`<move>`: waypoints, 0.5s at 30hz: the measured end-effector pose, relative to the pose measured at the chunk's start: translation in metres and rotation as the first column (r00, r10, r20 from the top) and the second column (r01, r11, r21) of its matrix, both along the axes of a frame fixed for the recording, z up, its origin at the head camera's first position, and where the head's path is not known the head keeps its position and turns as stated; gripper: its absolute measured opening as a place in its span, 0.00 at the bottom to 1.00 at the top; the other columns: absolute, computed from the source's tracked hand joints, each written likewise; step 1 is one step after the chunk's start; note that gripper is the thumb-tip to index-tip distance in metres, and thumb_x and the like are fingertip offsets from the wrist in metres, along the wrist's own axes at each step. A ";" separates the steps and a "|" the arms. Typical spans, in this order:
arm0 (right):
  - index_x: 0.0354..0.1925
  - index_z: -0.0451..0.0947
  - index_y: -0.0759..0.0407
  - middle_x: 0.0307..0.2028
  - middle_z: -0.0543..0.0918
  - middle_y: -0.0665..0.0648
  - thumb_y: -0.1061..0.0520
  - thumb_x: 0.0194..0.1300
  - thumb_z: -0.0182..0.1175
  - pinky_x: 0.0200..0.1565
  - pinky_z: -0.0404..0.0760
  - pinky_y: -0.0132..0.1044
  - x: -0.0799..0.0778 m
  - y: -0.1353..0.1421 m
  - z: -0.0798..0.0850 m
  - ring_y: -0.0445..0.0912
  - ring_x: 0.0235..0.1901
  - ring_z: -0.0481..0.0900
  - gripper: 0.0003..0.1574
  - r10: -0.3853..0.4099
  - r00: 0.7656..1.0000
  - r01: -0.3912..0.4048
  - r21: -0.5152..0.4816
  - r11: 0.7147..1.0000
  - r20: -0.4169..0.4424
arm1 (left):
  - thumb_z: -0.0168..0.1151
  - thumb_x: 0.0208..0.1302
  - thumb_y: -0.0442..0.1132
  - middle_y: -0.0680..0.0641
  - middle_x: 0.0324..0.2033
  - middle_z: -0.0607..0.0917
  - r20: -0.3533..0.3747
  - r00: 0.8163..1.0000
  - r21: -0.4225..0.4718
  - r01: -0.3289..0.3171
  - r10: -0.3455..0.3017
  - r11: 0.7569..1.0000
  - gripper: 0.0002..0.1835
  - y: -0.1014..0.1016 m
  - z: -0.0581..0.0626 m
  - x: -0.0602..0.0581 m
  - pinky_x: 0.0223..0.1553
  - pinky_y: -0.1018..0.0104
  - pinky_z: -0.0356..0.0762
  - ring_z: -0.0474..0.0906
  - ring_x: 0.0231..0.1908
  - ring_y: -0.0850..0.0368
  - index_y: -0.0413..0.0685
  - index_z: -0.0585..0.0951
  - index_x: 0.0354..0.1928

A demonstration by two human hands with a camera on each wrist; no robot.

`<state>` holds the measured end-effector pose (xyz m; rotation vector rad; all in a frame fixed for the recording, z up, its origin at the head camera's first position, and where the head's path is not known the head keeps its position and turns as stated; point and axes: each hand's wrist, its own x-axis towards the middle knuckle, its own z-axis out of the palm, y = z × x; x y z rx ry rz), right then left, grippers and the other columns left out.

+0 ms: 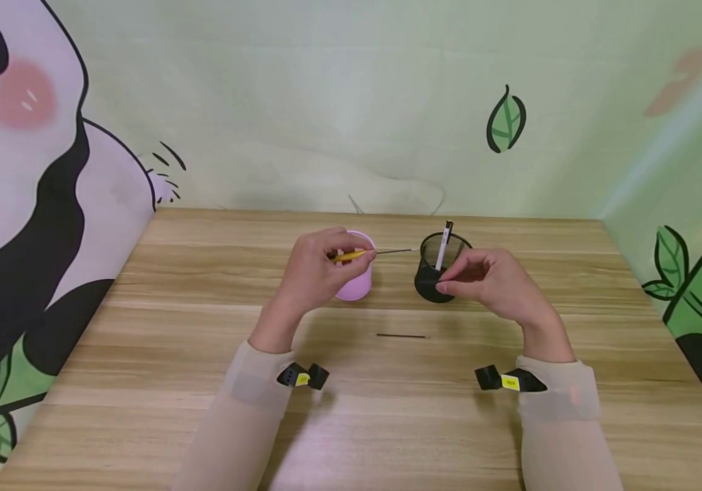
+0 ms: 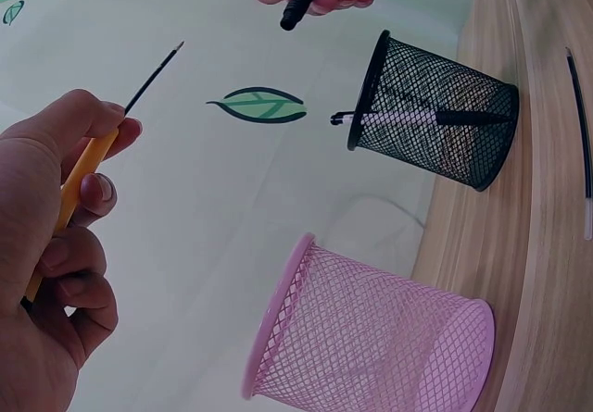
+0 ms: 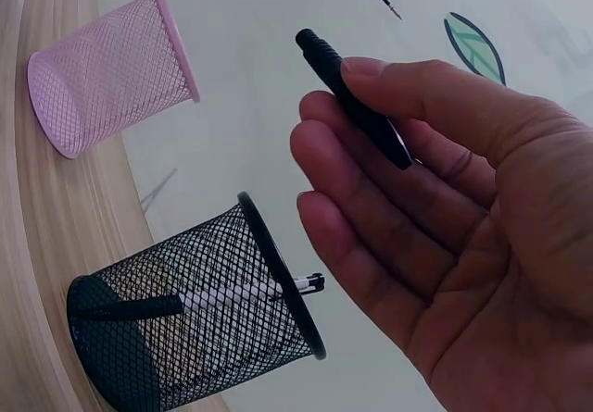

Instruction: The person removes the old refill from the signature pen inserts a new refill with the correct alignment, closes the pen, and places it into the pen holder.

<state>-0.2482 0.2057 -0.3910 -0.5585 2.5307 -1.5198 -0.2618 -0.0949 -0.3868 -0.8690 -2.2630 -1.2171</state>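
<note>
My left hand point(image 1: 314, 266) grips a yellow pen barrel point(image 2: 85, 171), from whose front end a thin dark refill point(image 2: 153, 81) sticks out with its tip bare. Between thumb and fingers, my right hand point(image 1: 501, 283) pinches a short black pen grip section point(image 3: 350, 97), ribbed toward one end. That hand is in front of a black mesh pen holder point(image 1: 429, 286), which stands upright with a white-and-black pen point(image 1: 443, 247) in it. Behind the left hand is a pink mesh pen holder point(image 1: 355, 289), partly hidden in the head view.
A loose dark refill point(image 1: 401, 335) lies on the wooden table point(image 1: 387, 443) between the forearms, nearer than the two holders. Along the table's back edge rises a pale wall covering point(image 1: 301, 123) with a printed panda and leaves.
</note>
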 end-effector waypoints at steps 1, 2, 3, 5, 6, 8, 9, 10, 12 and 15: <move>0.33 0.84 0.58 0.33 0.86 0.56 0.54 0.54 0.73 0.35 0.82 0.36 0.000 0.000 0.000 0.47 0.32 0.84 0.11 0.010 1.000 -0.010 -0.008 1.000 0.006 | 0.67 0.60 0.45 0.60 0.28 0.84 0.001 1.000 0.001 0.000 0.000 1.000 0.03 0.000 0.000 0.000 0.26 0.71 0.74 0.76 0.27 0.67 0.57 0.87 0.32; 0.33 0.83 0.59 0.33 0.86 0.56 0.55 0.55 0.73 0.35 0.82 0.35 0.000 0.000 0.000 0.47 0.32 0.84 0.10 0.021 1.000 -0.021 -0.016 1.000 0.010 | 0.67 0.60 0.45 0.60 0.28 0.84 0.002 1.000 0.002 0.001 -0.001 1.000 0.03 0.000 0.000 0.000 0.26 0.71 0.74 0.76 0.27 0.67 0.57 0.87 0.32; 0.33 0.83 0.60 0.33 0.86 0.57 0.56 0.55 0.72 0.35 0.82 0.35 -0.001 0.000 -0.001 0.48 0.33 0.85 0.10 0.034 0.999 -0.034 -0.025 0.999 0.013 | 0.67 0.60 0.45 0.59 0.28 0.84 0.003 1.000 0.003 0.003 -0.003 1.000 0.03 0.000 0.000 0.000 0.26 0.71 0.73 0.76 0.27 0.67 0.57 0.87 0.32; 0.33 0.83 0.61 0.34 0.86 0.58 0.58 0.57 0.71 0.36 0.83 0.36 -0.001 0.000 -0.002 0.50 0.34 0.85 0.08 0.061 0.998 -0.061 -0.036 0.997 0.019 | 0.67 0.60 0.44 0.59 0.29 0.85 0.005 1.000 0.006 0.006 -0.006 1.000 0.03 0.000 -0.001 0.000 0.26 0.71 0.73 0.76 0.27 0.67 0.56 0.88 0.32; 0.32 0.82 0.61 0.34 0.86 0.58 0.58 0.57 0.71 0.36 0.83 0.36 -0.001 0.000 -0.002 0.51 0.34 0.85 0.08 0.072 0.997 -0.071 -0.036 0.997 0.020 | 0.67 0.60 0.44 0.59 0.29 0.85 0.006 1.000 0.007 0.007 -0.007 1.000 0.03 0.000 -0.001 0.000 0.26 0.71 0.73 0.76 0.27 0.67 0.56 0.88 0.32; 0.32 0.82 0.61 0.34 0.86 0.59 0.58 0.57 0.70 0.35 0.82 0.37 -0.002 0.001 -0.003 0.51 0.34 0.85 0.07 0.085 0.996 -0.084 -0.021 0.996 0.023 | 0.67 0.60 0.44 0.59 0.29 0.85 0.009 1.000 0.007 0.008 -0.008 1.000 0.03 0.000 -0.001 -0.001 0.27 0.71 0.73 0.77 0.27 0.67 0.56 0.88 0.32; 0.31 0.82 0.60 0.34 0.86 0.58 0.58 0.57 0.70 0.34 0.82 0.37 -0.002 0.001 -0.004 0.52 0.33 0.85 0.07 0.088 0.996 -0.088 -0.011 0.996 0.028 | 0.67 0.60 0.44 0.59 0.29 0.85 0.012 1.000 0.006 0.008 -0.009 1.000 0.03 0.000 -0.001 0.000 0.27 0.71 0.73 0.77 0.27 0.67 0.56 0.88 0.32; 0.31 0.82 0.59 0.33 0.86 0.58 0.58 0.57 0.70 0.34 0.82 0.38 -0.003 0.002 -0.005 0.50 0.33 0.85 0.07 0.091 0.995 -0.091 0.003 0.996 0.030 | 0.67 0.61 0.44 0.59 0.30 0.85 0.015 1.000 0.003 0.008 -0.008 1.000 0.03 0.000 -0.001 0.000 0.27 0.71 0.73 0.77 0.27 0.67 0.56 0.88 0.32; 0.31 0.83 0.57 0.33 0.86 0.57 0.57 0.57 0.71 0.33 0.81 0.38 -0.003 0.002 -0.006 0.49 0.32 0.84 0.06 0.095 0.995 -0.096 0.029 0.995 0.035 | 0.67 0.61 0.44 0.59 0.30 0.85 0.025 1.000 0.000 0.009 -0.009 1.000 0.03 0.000 -0.001 0.000 0.27 0.71 0.74 0.78 0.28 0.67 0.57 0.88 0.32; 0.31 0.83 0.57 0.34 0.87 0.57 0.58 0.58 0.70 0.33 0.80 0.37 -0.004 0.003 -0.007 0.49 0.33 0.85 0.05 0.105 0.993 -0.107 0.054 0.993 0.051 | 0.67 0.61 0.44 0.59 0.31 0.85 0.039 0.999 0.000 0.011 -0.011 1.000 0.03 0.000 -0.001 0.000 0.28 0.70 0.75 0.79 0.29 0.67 0.57 0.88 0.33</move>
